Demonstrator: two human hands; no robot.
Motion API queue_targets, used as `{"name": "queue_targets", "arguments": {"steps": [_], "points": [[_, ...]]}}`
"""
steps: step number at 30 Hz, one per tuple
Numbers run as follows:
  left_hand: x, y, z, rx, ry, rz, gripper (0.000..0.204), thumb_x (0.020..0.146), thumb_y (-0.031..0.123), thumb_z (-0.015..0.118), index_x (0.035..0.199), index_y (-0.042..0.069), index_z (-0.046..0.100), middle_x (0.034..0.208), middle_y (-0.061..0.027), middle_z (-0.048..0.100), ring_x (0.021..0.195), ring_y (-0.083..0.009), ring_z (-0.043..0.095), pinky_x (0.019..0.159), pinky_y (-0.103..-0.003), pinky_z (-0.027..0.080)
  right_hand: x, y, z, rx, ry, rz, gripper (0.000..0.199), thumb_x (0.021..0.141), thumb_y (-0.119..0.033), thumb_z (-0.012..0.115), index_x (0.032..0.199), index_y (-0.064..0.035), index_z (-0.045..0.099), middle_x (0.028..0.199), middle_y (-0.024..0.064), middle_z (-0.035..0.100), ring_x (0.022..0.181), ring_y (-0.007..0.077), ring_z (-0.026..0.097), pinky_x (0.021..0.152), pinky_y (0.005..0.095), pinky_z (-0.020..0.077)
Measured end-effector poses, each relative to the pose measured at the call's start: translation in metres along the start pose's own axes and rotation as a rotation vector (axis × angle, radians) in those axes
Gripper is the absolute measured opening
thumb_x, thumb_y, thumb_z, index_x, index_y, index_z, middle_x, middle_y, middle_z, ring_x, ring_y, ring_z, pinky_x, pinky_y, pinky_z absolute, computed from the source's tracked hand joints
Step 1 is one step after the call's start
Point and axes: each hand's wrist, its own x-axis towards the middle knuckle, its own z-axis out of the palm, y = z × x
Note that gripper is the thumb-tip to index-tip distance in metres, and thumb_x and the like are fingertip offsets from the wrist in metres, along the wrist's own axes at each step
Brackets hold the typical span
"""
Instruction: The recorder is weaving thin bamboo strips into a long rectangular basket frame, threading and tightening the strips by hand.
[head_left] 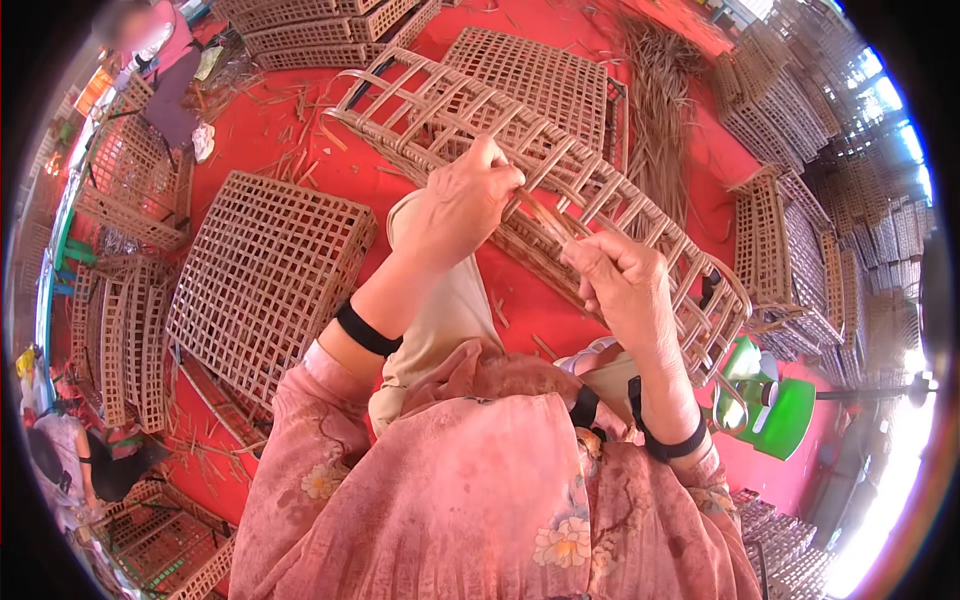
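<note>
A long woven basket (600, 175) of tan wicker with rounded ends lies slanted across my lap, its open lattice side turned up. My left hand (465, 190) is closed at the basket's near edge, thumb and fingers pinched on one end of a flat brown wicker strip (543, 216). On the strip's other end, my right hand (622, 285) pinches with curled fingers. The strip runs slantwise between both hands, along the near rim. Part of the basket's near side is hidden behind my hands.
A square lattice panel (270, 275) lies at left on the red floor (400, 280), another (530, 75) beyond the basket. Loose dry strips (660, 120) lie farther right. Basket stacks (775, 100) stand at right. A green seat (785, 415) is at my right; people (165, 60) sit at left.
</note>
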Motion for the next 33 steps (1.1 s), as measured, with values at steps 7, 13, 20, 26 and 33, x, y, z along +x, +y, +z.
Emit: {"name": "queue_targets", "arguments": {"steps": [7, 13, 20, 26, 33], "points": [[0.009, -0.011, -0.013, 0.021, -0.031, -0.137, 0.016, 0.092, 0.011, 0.057, 0.106, 0.009, 0.065, 0.101, -0.0122, 0.067, 0.09, -0.034, 0.067, 0.074, -0.045, 0.054, 0.015, 0.017, 0.008, -0.012, 0.044, 0.08, 0.026, 0.098, -0.023, 0.064, 0.09, 0.0008, 0.072, 0.058, 0.0012, 0.057, 0.049, 0.0058, 0.052, 0.046, 0.0235, 0.0401], [0.019, -0.014, -0.009, -0.115, -0.081, -0.246, 0.02, 0.09, 0.005, 0.06, 0.109, 0.004, 0.063, 0.099, -0.0163, 0.07, 0.091, -0.03, 0.07, 0.082, -0.039, 0.055, 0.023, 0.025, 0.006, -0.081, 0.052, 0.033, 0.023, 0.096, -0.02, 0.065, 0.091, 0.0011, 0.072, 0.058, 0.0032, 0.057, 0.051, 0.0079, 0.053, 0.048, 0.0267, 0.0411], [0.02, -0.041, -0.021, -0.306, 0.098, -0.367, 0.017, 0.087, 0.006, 0.069, 0.103, 0.001, 0.068, 0.095, -0.0104, 0.07, 0.089, -0.0214, 0.068, 0.082, -0.033, 0.054, 0.037, 0.019, 0.028, -0.215, 0.157, -0.171, 0.018, 0.093, -0.019, 0.068, 0.09, -0.0013, 0.072, 0.065, 0.0144, 0.064, 0.058, 0.0267, 0.065, 0.058, 0.0379, 0.05], [0.017, -0.053, -0.016, 0.111, 0.119, -0.27, 0.006, 0.089, 0.017, 0.067, 0.093, 0.014, 0.071, 0.095, -0.0094, 0.063, 0.086, -0.0303, 0.066, 0.075, -0.042, 0.052, 0.058, 0.015, 0.038, -0.199, 0.144, -0.156, 0.02, 0.093, -0.022, 0.068, 0.09, -0.0026, 0.073, 0.068, 0.0177, 0.066, 0.066, 0.0333, 0.068, 0.063, 0.0411, 0.0521], [0.018, -0.058, -0.024, 0.061, 0.165, -0.272, 0.014, 0.092, 0.017, 0.061, 0.104, 0.013, 0.067, 0.1, -0.011, 0.065, 0.089, -0.0332, 0.067, 0.076, -0.045, 0.052, 0.078, 0.014, 0.047, -0.259, 0.114, -0.197, 0.023, 0.092, -0.023, 0.064, 0.088, -0.0016, 0.072, 0.075, 0.0207, 0.069, 0.074, 0.0394, 0.069, 0.069, 0.0451, 0.0537]]}}
